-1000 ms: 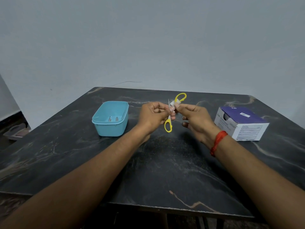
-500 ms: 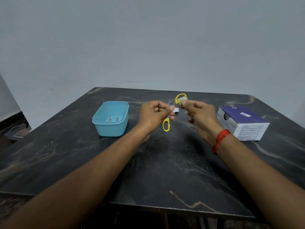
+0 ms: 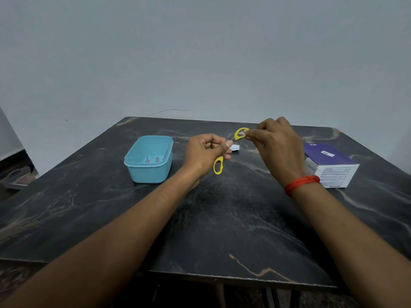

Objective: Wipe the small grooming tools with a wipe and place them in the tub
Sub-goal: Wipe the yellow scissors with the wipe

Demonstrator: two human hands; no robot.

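Far left on the dark, marble-veined table (image 3: 222,218) stands the tub (image 3: 149,173), a light blue plastic rectangle with rounded corners and a lipped rim. Two small metal tools (image 3: 152,160) lie on its floor; they are too small to name.

To its right, your left hand (image 3: 204,152) is curled in a tight grip around the middle of the scissors (image 3: 218,165), which it holds raised over the table. One glossy yellow oval loop hangs below your fist. The other points up and away to the right. The blades are barely visible.

A small white scrap (image 3: 235,148) lies on the table just past your left thumb.

Your right hand (image 3: 278,147) pinches a small whitish wipe (image 3: 245,134) narrowly between fingertips and thumb, pressing it onto the rim of the upper loop. A red thread band (image 3: 302,183) circles that wrist.

Far right sits a cardboard box (image 3: 329,167) with a purple top and white printed sides, well apart from the tub.
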